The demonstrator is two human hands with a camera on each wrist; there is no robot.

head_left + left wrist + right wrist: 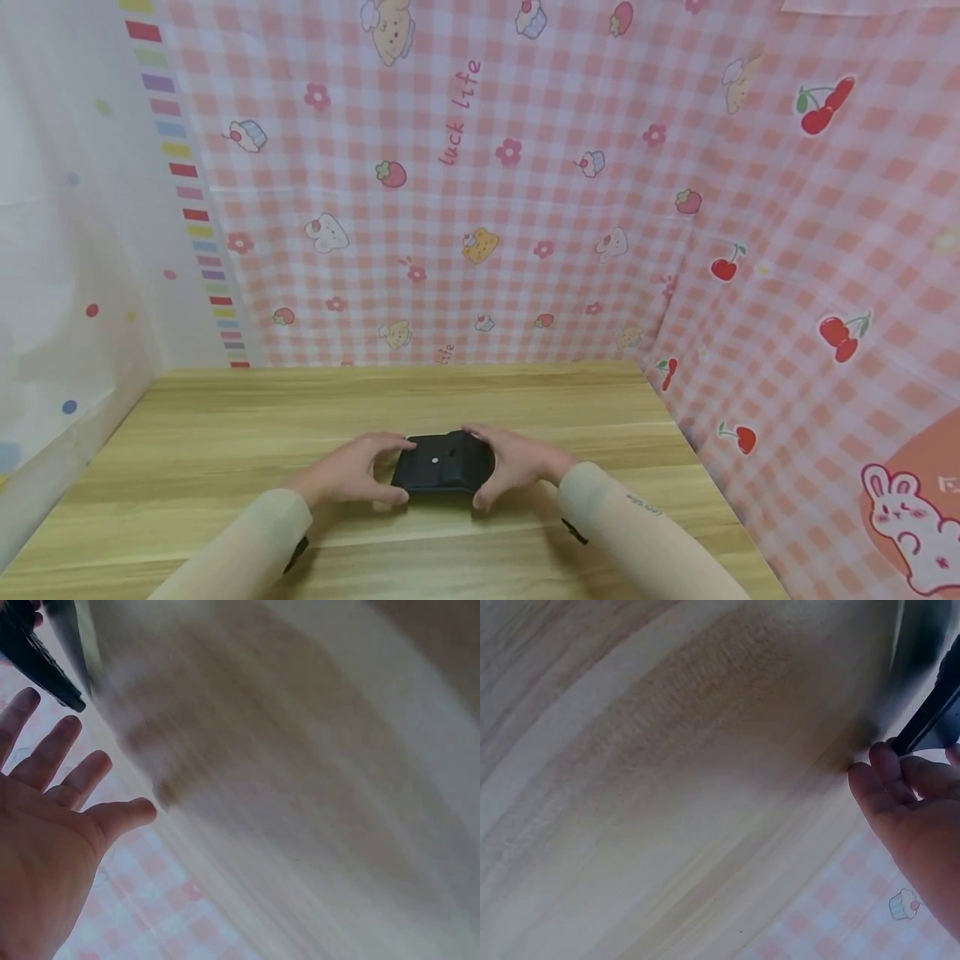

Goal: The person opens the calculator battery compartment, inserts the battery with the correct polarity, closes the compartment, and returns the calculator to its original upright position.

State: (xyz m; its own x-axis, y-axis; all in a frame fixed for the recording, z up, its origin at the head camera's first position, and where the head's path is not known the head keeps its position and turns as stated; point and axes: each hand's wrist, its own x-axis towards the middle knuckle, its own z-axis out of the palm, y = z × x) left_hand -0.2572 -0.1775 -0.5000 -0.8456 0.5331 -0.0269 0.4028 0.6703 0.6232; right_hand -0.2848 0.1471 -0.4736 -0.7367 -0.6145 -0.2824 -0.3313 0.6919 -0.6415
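Observation:
A black flat case (431,464), with a small white round dot and a raised right part, is between my two hands at the middle of the table. My right hand (519,463) grips its right end, fingers at the far edge and thumb at the near edge. The right wrist view shows the fingertips of that hand (922,802) against the edge of the black case (930,712). My left hand (352,471) curves loosely about the left end. From the left wrist, that hand (45,817) has spread fingers, with a gap to the case (41,664).
The wood-grain table (405,404) runs back to a pink checked cloth (450,283) hung behind it. Another checked cloth (780,333) stands along the right side, and a white dotted cloth (75,250) along the left.

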